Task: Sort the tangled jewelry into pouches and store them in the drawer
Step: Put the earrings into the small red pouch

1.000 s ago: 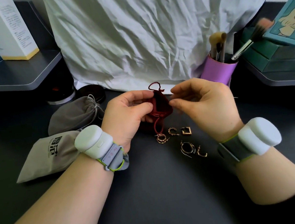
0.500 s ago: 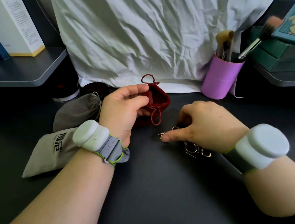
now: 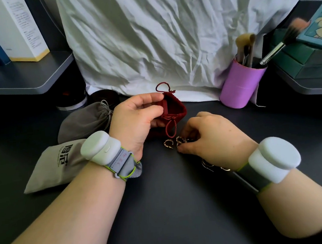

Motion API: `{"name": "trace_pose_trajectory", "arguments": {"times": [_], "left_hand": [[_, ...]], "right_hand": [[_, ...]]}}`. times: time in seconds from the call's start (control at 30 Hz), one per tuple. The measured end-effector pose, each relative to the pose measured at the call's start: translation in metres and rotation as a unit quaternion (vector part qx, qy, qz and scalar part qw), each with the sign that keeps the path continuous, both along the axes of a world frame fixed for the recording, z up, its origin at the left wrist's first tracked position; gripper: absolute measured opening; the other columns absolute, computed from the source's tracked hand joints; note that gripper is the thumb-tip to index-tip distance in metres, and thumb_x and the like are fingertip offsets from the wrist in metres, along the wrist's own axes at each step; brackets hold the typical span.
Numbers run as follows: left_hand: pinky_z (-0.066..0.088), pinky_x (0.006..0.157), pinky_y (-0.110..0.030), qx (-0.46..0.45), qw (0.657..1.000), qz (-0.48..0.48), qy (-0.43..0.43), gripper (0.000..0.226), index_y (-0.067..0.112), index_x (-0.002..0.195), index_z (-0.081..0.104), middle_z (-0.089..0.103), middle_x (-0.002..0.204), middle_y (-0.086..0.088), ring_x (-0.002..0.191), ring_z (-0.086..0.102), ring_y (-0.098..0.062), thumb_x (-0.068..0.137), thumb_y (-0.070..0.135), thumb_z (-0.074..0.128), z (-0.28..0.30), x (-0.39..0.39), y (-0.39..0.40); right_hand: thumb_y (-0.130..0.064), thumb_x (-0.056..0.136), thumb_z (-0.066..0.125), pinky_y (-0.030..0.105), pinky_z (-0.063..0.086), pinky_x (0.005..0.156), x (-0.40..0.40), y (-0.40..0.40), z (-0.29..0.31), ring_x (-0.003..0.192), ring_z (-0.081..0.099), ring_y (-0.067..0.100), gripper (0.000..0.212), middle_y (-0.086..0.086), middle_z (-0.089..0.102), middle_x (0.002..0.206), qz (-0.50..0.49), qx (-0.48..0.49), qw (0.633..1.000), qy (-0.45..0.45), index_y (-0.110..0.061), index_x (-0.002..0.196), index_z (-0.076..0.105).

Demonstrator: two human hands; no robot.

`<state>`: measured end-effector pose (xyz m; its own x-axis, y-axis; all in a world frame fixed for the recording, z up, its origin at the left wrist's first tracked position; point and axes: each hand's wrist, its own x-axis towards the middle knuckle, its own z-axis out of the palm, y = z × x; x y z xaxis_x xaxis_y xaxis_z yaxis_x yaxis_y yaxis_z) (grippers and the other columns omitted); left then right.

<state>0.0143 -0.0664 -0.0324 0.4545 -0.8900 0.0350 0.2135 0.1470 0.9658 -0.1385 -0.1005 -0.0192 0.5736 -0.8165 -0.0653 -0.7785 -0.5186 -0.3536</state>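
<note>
1. Since half a second ago your right hand point(image 3: 214, 134) has settled lower over the earrings, and its thumb and fingertips now close on the twisted gold earring point(image 3: 180, 140); your left hand point(image 3: 135, 122) has kept the red pouch point(image 3: 174, 109) where it was.
2. The task's jewelry lies on the dark desk point(image 3: 163, 199), just in front of the pouch: the twisted piece in your pinch, and a small open hoop point(image 3: 168, 144) just to its left, apart from your fingers.
3. Your left hand grips the pouch by its rim, thumb and fingers curled round the fabric. I judge you hold it so to keep the mouth open and turned toward the earrings, making the drop-in short.
4. Counted: two earrings show plainly ahead of your right hand; bits of at least two more point(image 3: 208, 165) peek out under your right wrist, too hidden to count surely.
5. Pouches number three: the red one in hand, a grey drawstring pouch point(image 3: 86, 120) behind your left hand, and a pale printed pouch point(image 3: 55, 166) lying flat beside your left wrist. Both spare ones lie untouched, likely waiting for other pieces.
6. Farther out stand a purple brush cup point(image 3: 241, 87) at the right and a crumpled white cloth point(image 3: 168, 33) behind. No drawer is in view.
</note>
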Motion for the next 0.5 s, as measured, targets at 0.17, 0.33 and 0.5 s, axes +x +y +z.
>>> {"name": "trace_pose_trajectory", "arguments": {"times": [0.17,0.33,0.5], "left_hand": [[0.050,0.047,-0.022,0.000,1.000,-0.001,-0.001,0.027,0.009,0.087,0.068,0.066,0.085,-0.016,0.059,0.065,-0.017,0.080,-0.014,0.056,-0.0002,0.0008,0.0004],[0.048,0.046,-0.020,-0.003,1.000,-0.003,-0.007,0.027,0.009,0.087,0.068,0.066,0.082,-0.013,0.057,0.064,-0.014,0.079,-0.014,0.056,-0.0019,0.0008,-0.0006],[0.048,0.047,-0.021,-0.008,1.000,-0.001,-0.010,0.029,0.011,0.086,0.070,0.068,0.082,-0.011,0.059,0.065,-0.016,0.079,-0.014,0.057,-0.0029,0.0029,-0.0011]], "right_hand": [[-0.039,0.079,0.067,0.029,0.046,0.081,-0.0010,0.0003,0.0014,0.092,0.055,0.015,0.017,-0.004,0.054,0.098,0.005,0.002,1.000,-0.019,-0.028,0.092,0.066],[-0.033,0.082,0.062,0.029,0.045,0.078,-0.0015,0.0006,0.0009,0.089,0.054,0.016,0.010,-0.005,0.054,0.091,0.012,-0.047,0.999,-0.026,-0.026,0.086,0.068],[-0.029,0.081,0.064,0.030,0.049,0.075,-0.0057,-0.0045,0.0026,0.073,0.059,0.015,0.007,-0.007,0.060,0.082,-0.002,-0.041,0.996,-0.083,-0.026,0.075,0.068]]}}
